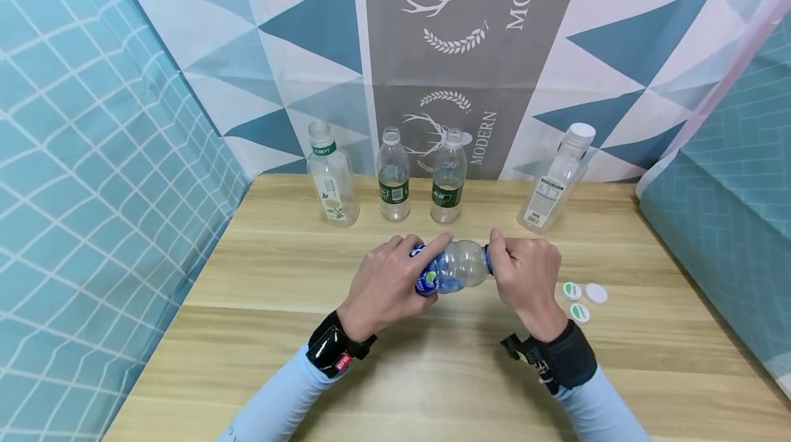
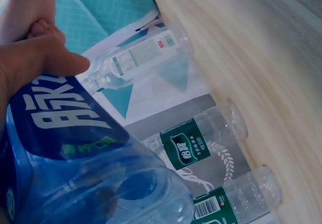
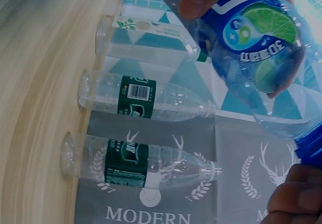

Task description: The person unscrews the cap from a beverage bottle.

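My left hand [image 1: 388, 282] grips the bottle [image 1: 465, 265] above the worktop [image 1: 272, 284]; my right hand [image 1: 526, 276] clamps its cap [image 1: 488, 259], probably for unscrewing. That calls for twisting right while holding left steady.

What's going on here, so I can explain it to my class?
A person's left hand holds a blue-labelled bottle sideways while the right hand grips its blue cap. Four clear bottles stand behind; only the rightmost wears a white cap. Three loose caps lie on the table to the right.
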`<state>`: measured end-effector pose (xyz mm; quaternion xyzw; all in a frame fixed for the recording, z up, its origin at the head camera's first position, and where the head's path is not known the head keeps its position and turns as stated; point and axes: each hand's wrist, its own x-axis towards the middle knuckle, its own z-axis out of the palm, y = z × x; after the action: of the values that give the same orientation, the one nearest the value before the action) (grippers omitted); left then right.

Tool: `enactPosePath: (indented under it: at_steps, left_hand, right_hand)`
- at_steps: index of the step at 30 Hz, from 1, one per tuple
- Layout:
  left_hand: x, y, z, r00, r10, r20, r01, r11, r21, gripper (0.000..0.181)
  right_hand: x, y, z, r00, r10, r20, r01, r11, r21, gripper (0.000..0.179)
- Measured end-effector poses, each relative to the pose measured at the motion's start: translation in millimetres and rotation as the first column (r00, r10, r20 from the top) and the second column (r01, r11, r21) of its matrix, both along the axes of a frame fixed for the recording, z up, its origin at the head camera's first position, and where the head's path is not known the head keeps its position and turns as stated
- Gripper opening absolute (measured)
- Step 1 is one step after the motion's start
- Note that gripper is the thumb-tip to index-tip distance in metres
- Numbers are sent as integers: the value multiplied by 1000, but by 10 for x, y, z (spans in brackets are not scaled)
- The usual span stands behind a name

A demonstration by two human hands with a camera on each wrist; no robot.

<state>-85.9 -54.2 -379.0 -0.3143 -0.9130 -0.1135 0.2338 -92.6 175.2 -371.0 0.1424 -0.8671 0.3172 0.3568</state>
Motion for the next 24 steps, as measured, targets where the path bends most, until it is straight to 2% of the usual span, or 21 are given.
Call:
enactPosePath:
  at_steps: [6, 10, 12, 13, 15, 17, 18, 19, 20, 21, 23, 24]
  left_hand:
    - [-10, -47, 20, 1000, -18, 24, 19, 1000, -6, 97]
    - [-19, -48, 20, 987, -96, 132, 88, 994, 64, 98]
    - [-32, -30, 8, 976, -131, 175, 114, 988, 103, 99]
    - [-38, -20, -2, 972, -138, 189, 117, 986, 117, 99]
    - [-42, -4, -24, 978, -107, 176, 90, 991, 103, 100]
    - [-40, 6, -43, 990, -55, 132, 47, 997, 65, 100]
    - [-37, 11, -52, 995, -25, 99, 21, 999, 41, 99]
    - [-32, 17, -61, 998, 3, 63, -3, 1000, 15, 99]
    - [-29, 22, -69, 999, 28, 22, -28, 1000, -13, 98]
    - [-24, 28, -75, 999, 47, -20, -48, 998, -38, 97]
    - [-19, 40, -90, 992, 77, -101, -86, 993, -81, 96]
    - [-27, 50, -98, 987, 84, -139, -99, 990, -101, 95]
  right_hand:
    - [-46, -17, -55, 988, 73, -139, -77, 997, -23, 54]
    - [-80, -11, -39, 948, 153, -278, -161, 987, -7, 44]
    - [-90, 15, -11, 935, 187, -301, -187, 982, 28, 39]
    - [-90, 32, 6, 937, 195, -291, -189, 981, 48, 37]
    - [-85, 65, 39, 959, 192, -208, -178, 981, 83, 39]
    - [-67, 89, 71, 986, 162, -41, -158, 983, 95, 46]
    - [-55, 94, 90, 988, 138, 71, -143, 986, 85, 51]
    - [-43, 98, 107, 976, 109, 191, -125, 989, 75, 56]
    - [-32, 98, 125, 949, 75, 306, -100, 993, 69, 59]
    - [-22, 96, 143, 910, 42, 412, -74, 995, 61, 64]
    - [-13, 92, 176, 819, -16, 574, -25, 998, 65, 70]
    - [-12, 96, 191, 779, -41, 626, -9, 997, 76, 72]
